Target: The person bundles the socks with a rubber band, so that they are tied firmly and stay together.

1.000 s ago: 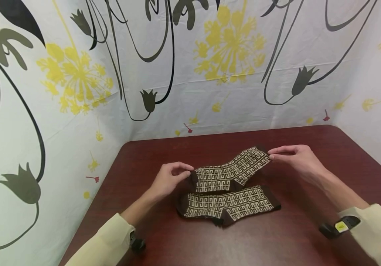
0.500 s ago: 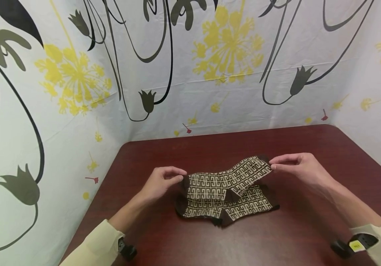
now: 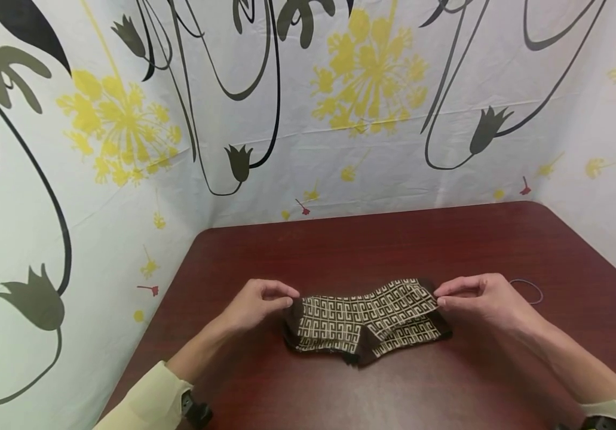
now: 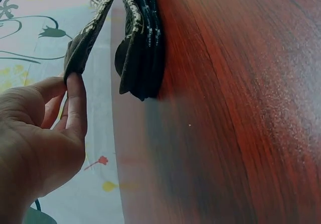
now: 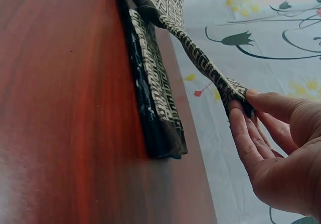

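Note:
A dark brown sock with a cream geometric pattern (image 3: 361, 307) is stretched between both hands. My left hand (image 3: 256, 304) pinches its dark left end between thumb and fingers. At the other end my right hand (image 3: 482, 298) pinches the dark right-end corner. A matching sock (image 3: 410, 334) lies flat beneath, mostly covered in the head view. Both wrist views show the held sock's ends raised above the lower one. Dark, glossy layers (image 5: 145, 103) show under the lower sock's patterned face.
The dark red wooden table (image 3: 318, 394) carries the socks. A thin loop of cord (image 3: 541, 292) lies behind my right hand. White cloth with printed flowers (image 3: 308, 119) hangs along the table's back and sides.
Both hands have brought the held sock toward the near side and down, from behind the lower sock to over it. The thin loop has come into sight behind the right hand.

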`<state>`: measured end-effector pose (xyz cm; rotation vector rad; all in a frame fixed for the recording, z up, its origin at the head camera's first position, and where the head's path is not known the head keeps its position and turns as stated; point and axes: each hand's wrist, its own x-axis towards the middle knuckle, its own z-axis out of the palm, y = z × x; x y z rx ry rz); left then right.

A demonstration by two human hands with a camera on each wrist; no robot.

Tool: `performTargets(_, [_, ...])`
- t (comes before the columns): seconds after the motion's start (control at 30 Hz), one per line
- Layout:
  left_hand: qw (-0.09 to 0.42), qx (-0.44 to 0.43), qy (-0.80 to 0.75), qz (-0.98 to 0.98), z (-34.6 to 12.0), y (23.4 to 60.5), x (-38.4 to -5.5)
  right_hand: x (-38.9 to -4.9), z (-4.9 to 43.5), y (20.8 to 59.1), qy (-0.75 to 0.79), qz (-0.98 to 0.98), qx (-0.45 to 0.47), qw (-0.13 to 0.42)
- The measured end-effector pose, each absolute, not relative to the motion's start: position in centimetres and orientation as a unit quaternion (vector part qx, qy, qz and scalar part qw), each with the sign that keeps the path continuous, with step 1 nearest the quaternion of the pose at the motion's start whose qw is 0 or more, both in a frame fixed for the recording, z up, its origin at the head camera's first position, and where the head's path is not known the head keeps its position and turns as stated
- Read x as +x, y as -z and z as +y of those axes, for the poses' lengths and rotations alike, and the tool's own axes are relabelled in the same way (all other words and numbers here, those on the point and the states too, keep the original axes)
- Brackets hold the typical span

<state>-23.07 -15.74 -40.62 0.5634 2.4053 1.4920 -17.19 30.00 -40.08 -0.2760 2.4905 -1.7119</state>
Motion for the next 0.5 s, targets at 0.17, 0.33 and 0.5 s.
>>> performTargets(0.17, [0.143, 0.194, -0.522, 0.818, -15.8, 40.2, -23.0, -16.5, 30.0, 40.1, 0.568, 0.817, -0.09, 0.05])
performTargets(0.33, [0.14, 0.201, -0.514, 0.822, -15.8, 39.4, -22.8, -15.9, 30.4, 39.7, 0.562, 0.82, -0.098, 0.041])
performTargets(0.5, [0.14, 0.204, -0.507, 0.826, -15.9, 38.8, -22.8, -15.7, 30.7, 39.4, 0.566, 0.817, -0.102, 0.043])
